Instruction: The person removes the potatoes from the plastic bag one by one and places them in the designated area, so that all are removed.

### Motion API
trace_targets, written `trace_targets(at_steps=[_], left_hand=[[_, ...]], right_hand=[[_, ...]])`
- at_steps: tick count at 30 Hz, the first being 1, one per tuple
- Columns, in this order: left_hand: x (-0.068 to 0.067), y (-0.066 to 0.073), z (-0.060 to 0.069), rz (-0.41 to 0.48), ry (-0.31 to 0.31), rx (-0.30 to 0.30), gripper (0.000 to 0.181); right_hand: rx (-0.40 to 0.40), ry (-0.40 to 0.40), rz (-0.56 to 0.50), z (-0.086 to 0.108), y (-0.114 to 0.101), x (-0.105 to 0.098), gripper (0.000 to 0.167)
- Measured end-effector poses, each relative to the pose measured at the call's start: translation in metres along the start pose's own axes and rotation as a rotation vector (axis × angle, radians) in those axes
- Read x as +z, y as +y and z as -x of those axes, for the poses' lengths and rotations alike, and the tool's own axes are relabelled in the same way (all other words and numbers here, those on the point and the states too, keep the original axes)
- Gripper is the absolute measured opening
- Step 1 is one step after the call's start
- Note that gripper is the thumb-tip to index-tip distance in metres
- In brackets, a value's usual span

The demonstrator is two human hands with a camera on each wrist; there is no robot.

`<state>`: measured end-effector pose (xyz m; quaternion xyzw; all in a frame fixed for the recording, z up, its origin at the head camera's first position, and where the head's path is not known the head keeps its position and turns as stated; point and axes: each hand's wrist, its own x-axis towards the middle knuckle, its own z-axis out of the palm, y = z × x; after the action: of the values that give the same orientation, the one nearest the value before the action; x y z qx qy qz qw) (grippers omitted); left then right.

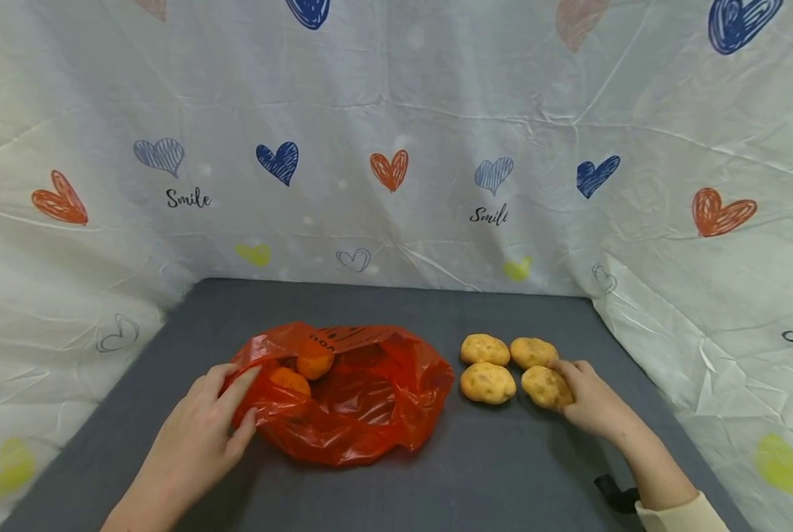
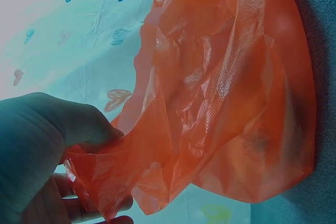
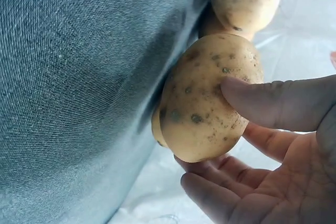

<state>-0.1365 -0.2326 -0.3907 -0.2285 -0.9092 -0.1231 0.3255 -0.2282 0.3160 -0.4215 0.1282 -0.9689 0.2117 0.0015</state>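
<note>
A red plastic bag [image 1: 396, 399] lies with its mouth spread on the table, and two oranges [image 1: 315, 363] show inside it. My left hand [image 1: 203, 428] pinches the bag's left rim; in the left wrist view the thin film [image 2: 110, 174] runs between thumb and fingers. To the right of the bag, several potatoes sit close together. The near-right potato [image 1: 544, 388] is gripped by my right hand [image 1: 592, 399], thumb on one side and fingers on the other. Dark spots mark this potato [image 3: 210, 98] in the right wrist view. Beside it sits the near-left potato [image 1: 488, 383].
Two more potatoes, one at the back left [image 1: 485, 349] and one at the back right [image 1: 533, 352], stand behind the nearer ones. Dark grey cloth covers the table [image 1: 396, 495]. A white sheet with printed hearts [image 1: 423, 96] hangs behind and along both sides.
</note>
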Motion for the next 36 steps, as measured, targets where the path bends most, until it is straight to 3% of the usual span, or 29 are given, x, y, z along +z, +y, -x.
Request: trace_targets(at_steps=[10,18,26,31,36], left_hand=[[0.001,0.000,0.001,0.003,0.005,0.004,0.058],[0.001,0.000,0.001,-0.001,0.017,0.012,0.058],[0.001,0.000,0.000,-0.009,0.018,0.016,0.058],[0.000,0.001,-0.001,-0.014,0.010,0.013,0.057],[-0.001,0.003,0.000,-0.008,0.017,0.009,0.055]], right_hand=[[-0.049,-0.011,-0.002,-0.010,0.003,0.006,0.074],[-0.085,0.079,0.005,-0.012,0.008,0.013,0.071],[-0.117,0.111,0.017,-0.009,0.010,0.016,0.072],[-0.142,0.175,0.043,-0.003,-0.008,0.010,0.068],[-0.243,0.233,-0.020,0.002,-0.052,0.006,0.055]])
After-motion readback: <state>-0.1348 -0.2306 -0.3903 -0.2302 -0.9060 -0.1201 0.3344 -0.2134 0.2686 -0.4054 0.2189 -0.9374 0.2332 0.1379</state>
